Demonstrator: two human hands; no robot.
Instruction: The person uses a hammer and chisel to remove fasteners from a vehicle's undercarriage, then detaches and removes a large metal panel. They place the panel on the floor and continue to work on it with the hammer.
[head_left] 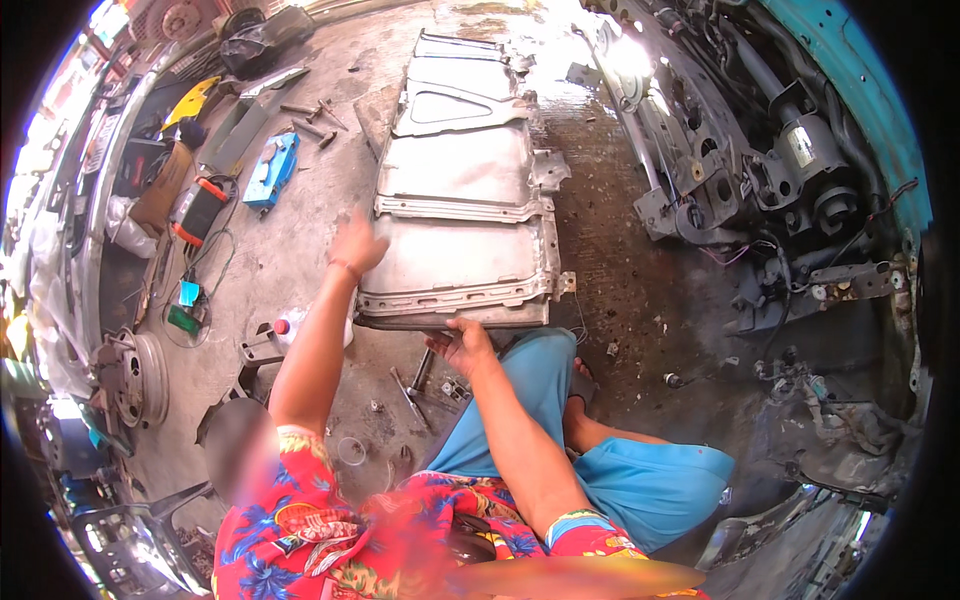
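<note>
A long pale metal panel (455, 250) with raised cross ribs and a perforated flange stretches away from me. My right hand (465, 348) grips its near edge, the thumb on top and the fingers underneath. Beside the panel's left edge is my left hand (357, 243); its fingers are blurred, and I cannot tell whether they touch the metal. Below the near edge, on the floor, lie a hammer-like tool (422, 372) and a thin metal rod (408, 398).
An engine bay (800, 150) inside a teal vehicle body stands at the right. To the left lie a blue case (272, 170), an orange-and-black device (203, 210) with cables and a wheel rim (140, 380). A white bottle (290, 325) with a red cap is behind my left forearm.
</note>
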